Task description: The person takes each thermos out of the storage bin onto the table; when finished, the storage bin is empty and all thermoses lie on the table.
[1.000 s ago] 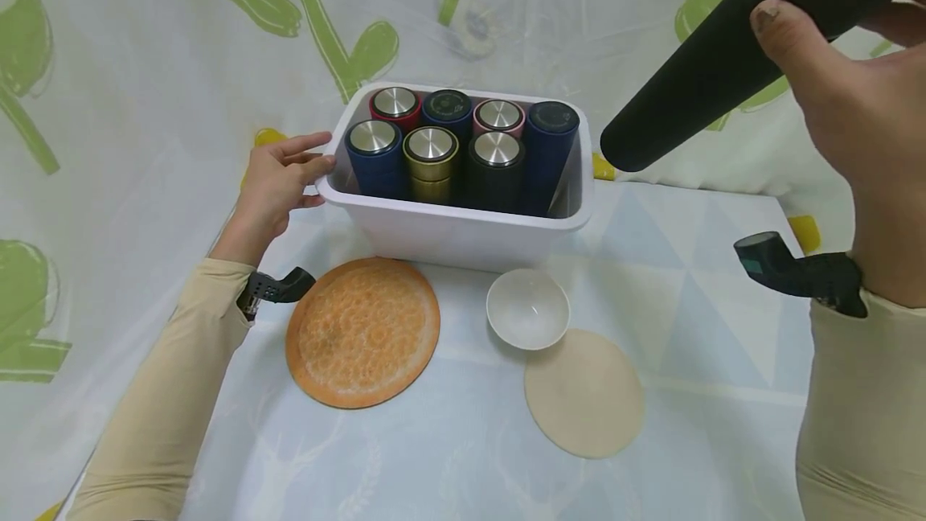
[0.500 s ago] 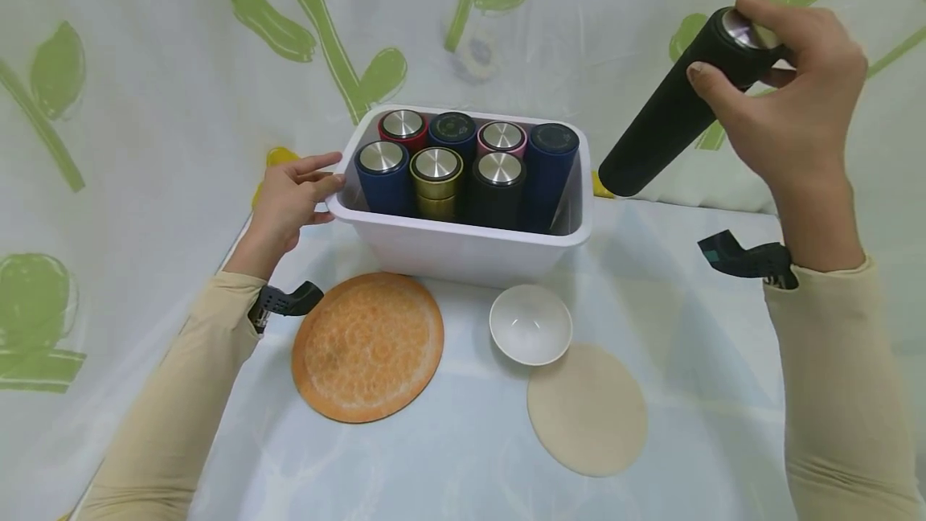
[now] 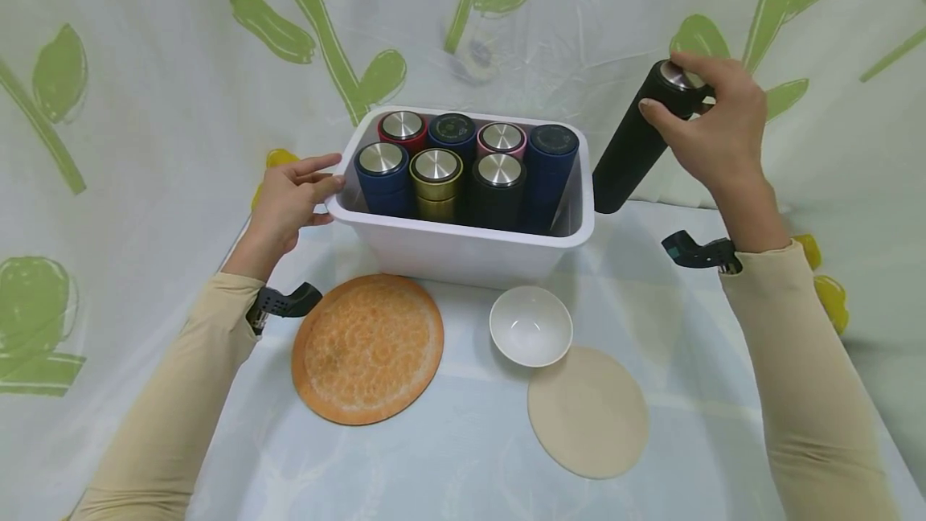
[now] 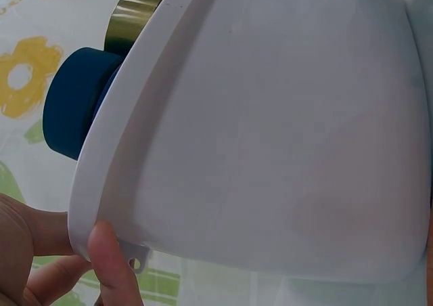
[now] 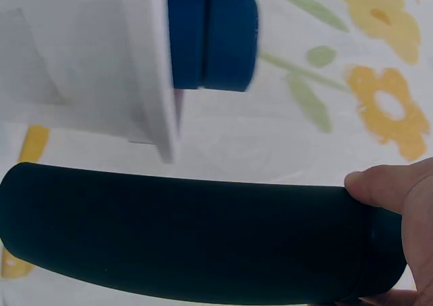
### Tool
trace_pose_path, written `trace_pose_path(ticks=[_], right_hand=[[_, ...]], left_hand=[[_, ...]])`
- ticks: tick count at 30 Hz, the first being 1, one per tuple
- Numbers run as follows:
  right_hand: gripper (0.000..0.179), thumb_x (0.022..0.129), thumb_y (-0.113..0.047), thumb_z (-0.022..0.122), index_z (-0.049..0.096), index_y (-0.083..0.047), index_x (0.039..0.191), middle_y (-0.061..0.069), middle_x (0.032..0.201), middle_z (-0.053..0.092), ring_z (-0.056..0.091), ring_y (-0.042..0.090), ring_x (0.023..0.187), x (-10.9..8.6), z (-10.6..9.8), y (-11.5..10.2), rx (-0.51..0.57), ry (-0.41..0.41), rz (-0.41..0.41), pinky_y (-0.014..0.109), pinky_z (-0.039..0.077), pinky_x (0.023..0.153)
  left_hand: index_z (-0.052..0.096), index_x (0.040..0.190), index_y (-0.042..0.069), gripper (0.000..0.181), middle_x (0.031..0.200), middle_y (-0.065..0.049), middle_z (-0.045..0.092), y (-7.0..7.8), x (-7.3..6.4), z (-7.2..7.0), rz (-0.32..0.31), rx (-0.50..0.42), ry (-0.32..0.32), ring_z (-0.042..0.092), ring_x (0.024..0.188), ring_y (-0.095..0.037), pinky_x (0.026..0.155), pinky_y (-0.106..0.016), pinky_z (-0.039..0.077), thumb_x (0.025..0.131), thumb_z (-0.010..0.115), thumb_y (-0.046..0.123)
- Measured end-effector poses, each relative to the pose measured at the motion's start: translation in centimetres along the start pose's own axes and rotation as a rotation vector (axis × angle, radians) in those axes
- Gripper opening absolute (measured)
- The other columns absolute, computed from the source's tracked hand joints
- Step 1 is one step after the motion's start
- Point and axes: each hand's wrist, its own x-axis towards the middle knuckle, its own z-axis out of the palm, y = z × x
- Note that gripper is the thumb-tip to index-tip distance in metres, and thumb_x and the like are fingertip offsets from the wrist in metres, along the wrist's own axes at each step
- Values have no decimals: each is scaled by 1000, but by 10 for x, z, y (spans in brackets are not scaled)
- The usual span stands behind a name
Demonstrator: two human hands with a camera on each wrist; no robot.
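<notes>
A white plastic bin stands at the back of the table with several thermos bottles upright inside, among them a gold one, a red one and a tall dark blue one. My left hand grips the bin's left rim; the left wrist view shows the thumb on the rim's outer side. To the right of the bin, my right hand holds a black thermos around its lid end. That thermos tilts, its base down to the left, close beside the bin's right end.
In front of the bin lie a round orange-brown mat and a round beige mat. A white bowl stands between them, overlapping the beige mat's edge. A patterned curtain hangs right behind the table.
My right hand has brought the black thermos left and down from the upper right toward the bin's right end. The left hand keeps its hold on the rim; the head view has shifted slightly.
</notes>
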Motion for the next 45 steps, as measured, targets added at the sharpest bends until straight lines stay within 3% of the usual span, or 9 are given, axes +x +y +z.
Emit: trace_pose_path(ticks=[5, 12, 24, 36, 45], right_hand=[[51, 84, -30, 77, 67, -17, 133, 8, 121, 64, 47, 3, 101, -4, 14, 6, -42, -66, 7, 16, 41, 75], [53, 85, -27, 78, 66, -13, 134, 8, 123, 65, 52, 16, 106, -7, 31, 15, -75, -121, -9, 16, 37, 74], [52, 85, -21, 79, 64, -7, 134, 17, 124, 64, 55, 32, 115, -18, 52, 34, -93, -157, -51, 42, 41, 79], [54, 85, -21, 80, 63, -10, 136, 16, 125, 63, 55, 29, 116, -23, 54, 47, -83, -165, -28, 46, 50, 83], [60, 85, -22, 79, 59, -9, 140, 16, 132, 61, 54, 32, 120, -21, 47, 42, -106, -202, -17, 52, 49, 87]], left_hand=[[55, 146, 18, 48, 120, -7, 60, -2, 0, -1, 0, -3, -2, 61, 93, -15, 66, -23, 56, 99, 65, 25], [54, 146, 18, 48, 119, -6, 60, -3, -1, -2, -1, -17, 2, 60, 95, -15, 66, -23, 57, 99, 65, 24], [55, 146, 17, 48, 120, -7, 60, -2, -2, -2, 13, 0, 4, 62, 87, -12, 65, -23, 56, 99, 65, 24], [54, 146, 19, 48, 123, -9, 59, 1, -2, -2, 8, 18, -4, 61, 92, -15, 66, -23, 57, 99, 65, 25], [54, 146, 19, 48, 121, -8, 60, 2, -2, -1, 1, 17, -6, 62, 91, -14, 66, -23, 57, 99, 65, 25]])
